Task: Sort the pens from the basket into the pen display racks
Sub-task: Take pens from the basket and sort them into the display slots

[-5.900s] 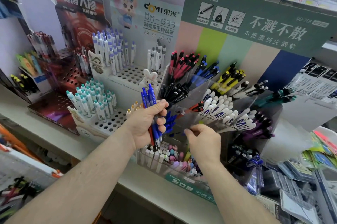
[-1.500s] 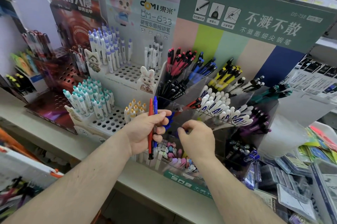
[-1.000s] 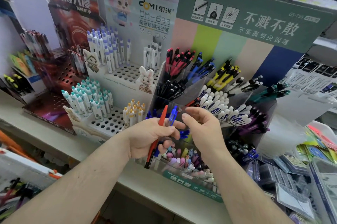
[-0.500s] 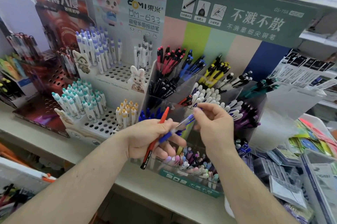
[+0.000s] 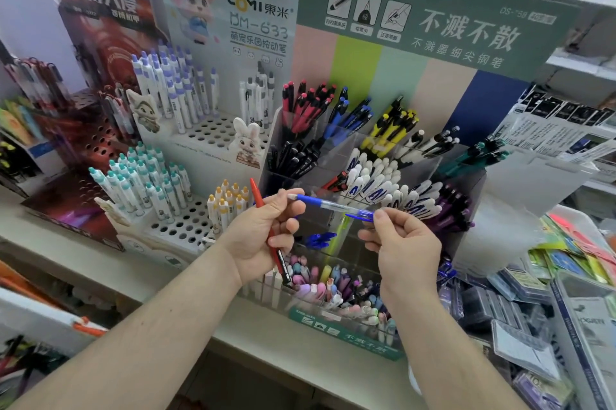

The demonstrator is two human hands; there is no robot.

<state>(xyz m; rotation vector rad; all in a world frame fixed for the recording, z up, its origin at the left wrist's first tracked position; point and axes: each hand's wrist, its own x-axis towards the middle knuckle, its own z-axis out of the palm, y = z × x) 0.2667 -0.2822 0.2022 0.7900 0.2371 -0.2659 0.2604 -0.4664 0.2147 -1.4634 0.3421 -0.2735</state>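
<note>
My left hand (image 5: 263, 236) grips a red pen (image 5: 276, 254) that runs down through the palm, its cap pointing up. A blue pen with a clear barrel (image 5: 328, 207) lies almost level between both hands. My left thumb and finger touch its tip end, and my right hand (image 5: 405, 244) pinches its clip end. Both hands hover in front of the clear acrylic pen rack (image 5: 366, 253), just above a compartment holding several blue pens (image 5: 320, 239). No basket is in view.
The white peg rack (image 5: 200, 226) with teal, yellow and purple pens stands to the left. A red peg rack (image 5: 83, 149) is further left. Packaged stationery (image 5: 550, 293) crowds the right. The shelf edge (image 5: 233, 319) runs below the racks.
My left hand went from a bundle of blue pens to one red and one blue. My right hand has pulled the blue pen sideways, from upright to nearly level.
</note>
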